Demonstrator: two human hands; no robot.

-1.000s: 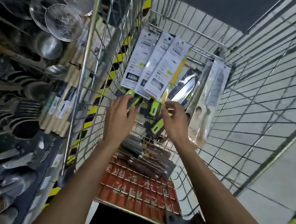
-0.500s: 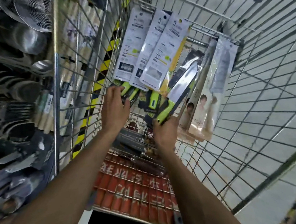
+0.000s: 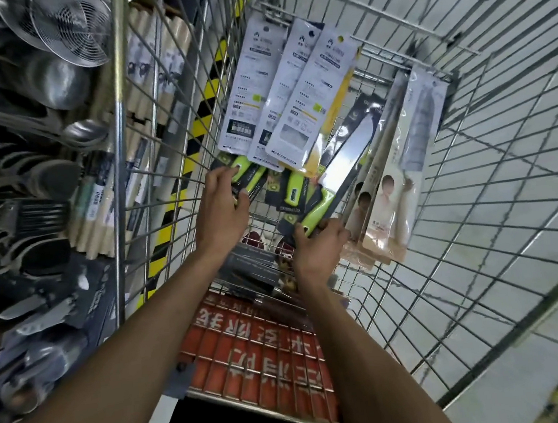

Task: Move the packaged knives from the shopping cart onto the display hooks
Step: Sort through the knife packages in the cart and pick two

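Both my hands are inside the wire shopping cart (image 3: 490, 141). My left hand (image 3: 221, 214) grips the lower end of a green-handled packaged knife (image 3: 246, 177) that lies under three white-backed knife packs (image 3: 296, 95) leaning on the cart's far wall. My right hand (image 3: 319, 248) holds another green-handled packaged knife (image 3: 338, 170) by its handle end, blade pointing up and away. Two pale knife packs with a printed person (image 3: 400, 171) lean against the cart's right side. No display hook for these packs shows plainly.
A store shelf on the left holds wire strainers (image 3: 72, 29), metal ladles (image 3: 83, 132), wooden-handled tools (image 3: 97, 202) and dark carded utensils (image 3: 43, 305). Dark boxed items (image 3: 249, 269) lie on the cart bottom above a red child-seat flap (image 3: 257, 344). Yellow-black floor tape (image 3: 199, 123) runs beside the cart.
My right hand closed on a green-handled knife pack and lifted it, tilting the blade end up. My left hand slid forward onto the left green-handled pack. The view moved closer into the cart.
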